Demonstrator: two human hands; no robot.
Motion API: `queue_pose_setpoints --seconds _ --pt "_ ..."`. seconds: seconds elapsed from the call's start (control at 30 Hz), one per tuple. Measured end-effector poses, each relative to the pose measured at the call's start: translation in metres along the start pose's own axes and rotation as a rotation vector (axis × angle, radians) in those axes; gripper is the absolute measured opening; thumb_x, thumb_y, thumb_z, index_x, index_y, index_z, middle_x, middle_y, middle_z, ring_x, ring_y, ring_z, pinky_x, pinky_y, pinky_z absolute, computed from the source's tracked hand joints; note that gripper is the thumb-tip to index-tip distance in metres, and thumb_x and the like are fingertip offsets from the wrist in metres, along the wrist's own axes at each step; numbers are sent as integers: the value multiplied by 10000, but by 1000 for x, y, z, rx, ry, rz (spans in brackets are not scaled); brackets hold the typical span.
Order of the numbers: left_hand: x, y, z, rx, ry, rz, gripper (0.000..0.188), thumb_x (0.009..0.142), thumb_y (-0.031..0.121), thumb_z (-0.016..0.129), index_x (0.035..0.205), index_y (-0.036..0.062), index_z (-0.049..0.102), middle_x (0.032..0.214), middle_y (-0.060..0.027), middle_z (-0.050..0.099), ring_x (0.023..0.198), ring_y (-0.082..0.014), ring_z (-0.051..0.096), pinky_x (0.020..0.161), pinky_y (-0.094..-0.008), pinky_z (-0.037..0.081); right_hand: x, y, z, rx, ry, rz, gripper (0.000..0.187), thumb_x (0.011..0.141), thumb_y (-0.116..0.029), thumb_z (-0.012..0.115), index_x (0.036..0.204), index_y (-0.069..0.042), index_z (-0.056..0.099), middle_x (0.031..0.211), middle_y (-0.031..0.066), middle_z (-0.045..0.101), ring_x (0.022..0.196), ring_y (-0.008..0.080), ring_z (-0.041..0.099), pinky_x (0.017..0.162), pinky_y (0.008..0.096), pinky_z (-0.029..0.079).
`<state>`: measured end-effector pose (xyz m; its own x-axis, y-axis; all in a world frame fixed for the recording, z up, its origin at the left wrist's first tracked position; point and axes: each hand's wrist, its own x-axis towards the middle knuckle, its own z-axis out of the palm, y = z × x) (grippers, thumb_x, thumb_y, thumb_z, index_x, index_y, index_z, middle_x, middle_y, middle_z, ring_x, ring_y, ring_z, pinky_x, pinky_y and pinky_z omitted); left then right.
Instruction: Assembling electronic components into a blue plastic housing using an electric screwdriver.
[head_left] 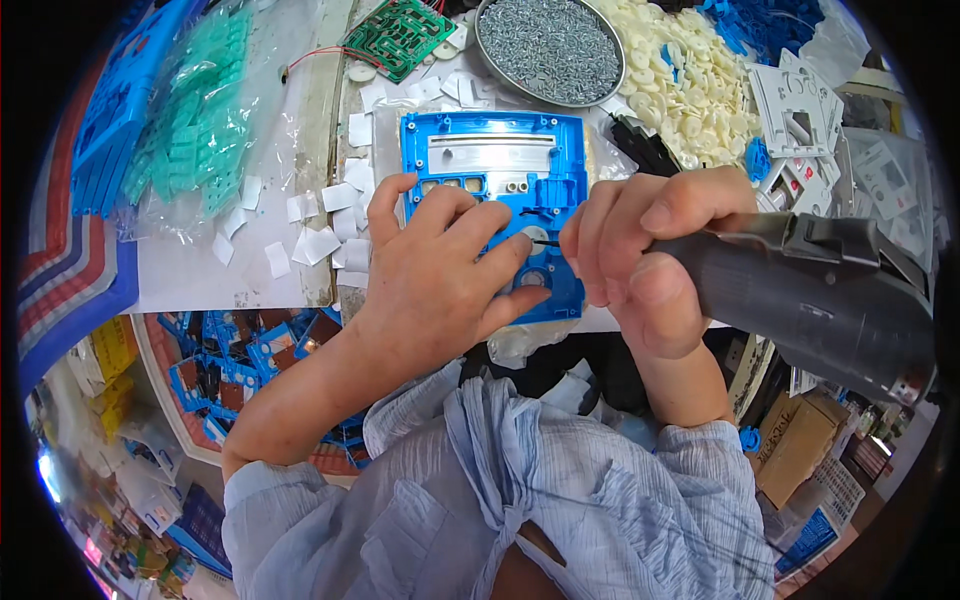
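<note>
A blue plastic housing (565, 300) lies on the bench in front of me, its ribbed inside facing up. Across its left part rests my left hand (435, 255), fingers spread; index finger and thumb are close to a whitish round piece (537, 238) inside. My right hand (645, 250) is wrapped round a dark grey electric screwdriver (810, 290), tilted with its body out to the right. The thin bit points left to the round piece by my left index finger. Whether it touches a screw there is too small to tell.
A round metal dish of small screws (550, 50) stands behind the housing, beside a heap of cream plastic discs (690, 90). A green circuit board (400, 38), white paper squares (320, 245) and bagged green parts (195, 110) lie leftward. Below left is a bin of blue assemblies (235, 360).
</note>
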<state>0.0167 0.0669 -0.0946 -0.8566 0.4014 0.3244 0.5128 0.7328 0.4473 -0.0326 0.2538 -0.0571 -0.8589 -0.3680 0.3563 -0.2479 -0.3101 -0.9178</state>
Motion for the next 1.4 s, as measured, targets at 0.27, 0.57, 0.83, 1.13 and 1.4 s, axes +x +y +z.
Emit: queue_pose_setpoints --seconds 0.27,0.57,0.83,1.13,1.4 --pt "12 8 -6 -253 159 -110 293 710 235 849 953 155 707 1026 11 623 962 -215 589 999 -499 280 9 -30 -4 115 -107 6 284 1018 -285 645 1204 -159 473 703 -5 521 593 136 486 578 328 445" --pt "16 2 -12 -193 4 77 164 742 138 798 872 119 701 888 19 636 904 -195 597 1003 -499 287 3 -44 3 90 -74 55 293 1007 -302 665 1191 -164 483 680 -26 534 587 129 491 604 326 475" --pt "11 -1 -12 -126 14 12 387 762 341 822 1063 134 697 1079 -22 612 1030 -227 579 1052 -533 273 2 -16 1 43 20 -13 311 999 -292 676 1167 -136 466 682 -9 510 553 127 474 553 313 447" --pt "0 -2 -5 7 -70 14 364 753 407 808 1017 171 724 1100 5 623 1068 -216 568 1083 -590 276 -2 7 -3 -119 -58 -41 287 968 -201 692 1047 -87 441 661 48 512 529 146 479 525 319 458" --pt "2 -1 -4 41 -88 20 318 744 381 806 963 158 744 1104 3 640 1076 -217 570 1066 -590 328 5 6 2 -126 -153 52 308 931 -189 736 877 -65 460 587 49 517 524 156 505 493 319 438"
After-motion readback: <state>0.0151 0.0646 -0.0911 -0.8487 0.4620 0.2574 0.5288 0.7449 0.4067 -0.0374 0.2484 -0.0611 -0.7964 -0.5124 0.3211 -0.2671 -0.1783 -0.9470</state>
